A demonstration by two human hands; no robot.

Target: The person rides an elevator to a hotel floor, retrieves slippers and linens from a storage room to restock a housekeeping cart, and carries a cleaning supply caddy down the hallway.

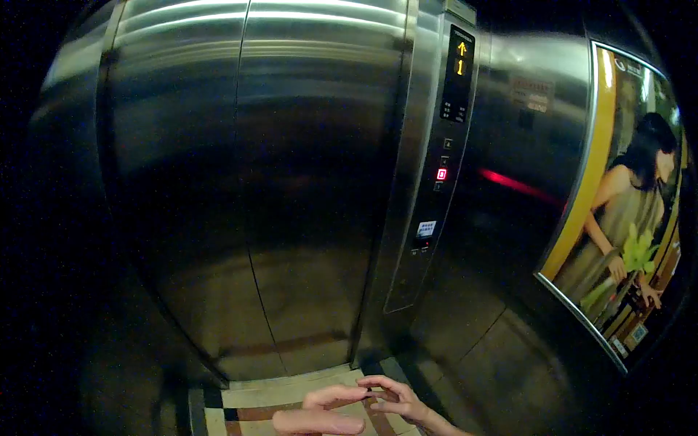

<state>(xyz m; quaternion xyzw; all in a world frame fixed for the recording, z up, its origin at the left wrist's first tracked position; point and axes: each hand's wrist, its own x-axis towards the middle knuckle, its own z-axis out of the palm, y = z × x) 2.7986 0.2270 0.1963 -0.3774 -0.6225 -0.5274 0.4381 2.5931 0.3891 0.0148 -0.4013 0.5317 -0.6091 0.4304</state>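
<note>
Low in the head view, my left hand reaches in from the bottom edge with two fingers stretched to the right and a gap between them. Its palm lies out of frame. My right hand comes from the lower right, its slightly bent fingers apart and pointing left. The fingertips of both hands meet or overlap in the picture; whether they touch I cannot tell. I see no object in either hand. Below them is the tiled elevator floor, cream with brown and dark bands.
Ahead stand closed metal elevator doors. Right of them, a control panel has one button lit red, and its display shows an up arrow and 1. A framed poster hangs on the right wall, near a small notice.
</note>
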